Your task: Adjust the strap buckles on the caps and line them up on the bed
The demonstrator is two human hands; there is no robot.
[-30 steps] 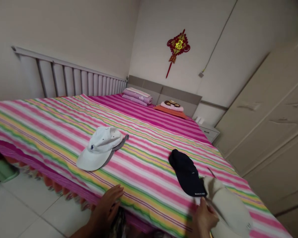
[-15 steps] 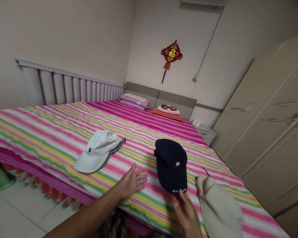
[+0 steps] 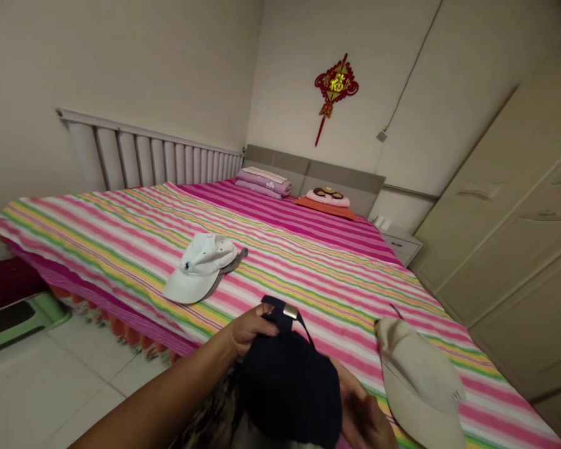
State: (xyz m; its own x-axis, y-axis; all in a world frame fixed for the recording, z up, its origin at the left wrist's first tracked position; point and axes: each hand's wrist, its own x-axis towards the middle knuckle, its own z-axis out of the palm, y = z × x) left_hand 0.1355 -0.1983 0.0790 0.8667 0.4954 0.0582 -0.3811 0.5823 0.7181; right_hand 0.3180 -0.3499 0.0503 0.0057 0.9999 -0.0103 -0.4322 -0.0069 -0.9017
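A navy baseball cap (image 3: pixel 290 386) is lifted close to me, its back strap and metal buckle (image 3: pixel 290 310) facing away. My left hand (image 3: pixel 257 327) is closed on the back edge beside the strap, thumb on top. Against the cap's right side is my right hand (image 3: pixel 362 408), fingers curled and partly hidden by the cap. The navy cap's brim is out of sight. On the striped bedspread (image 3: pixel 135 234), a white cap (image 3: pixel 203 268) with a small dark logo lies to the left. A beige cap (image 3: pixel 421 380) lies to the right, near my right hand.
Folded bedding (image 3: pixel 264 182) and a pink folded item (image 3: pixel 328 197) lie by the headboard (image 3: pixel 327 174). A white radiator (image 3: pixel 154 156) lines the left wall, wardrobes (image 3: pixel 509 237) the right. A green stool (image 3: pixel 49 312) stands on the tiled floor at left.
The navy cap has come off the bed toward me and turned, so its strap now faces away. My left hand, open before, has closed on its back edge. The view has shifted slightly.
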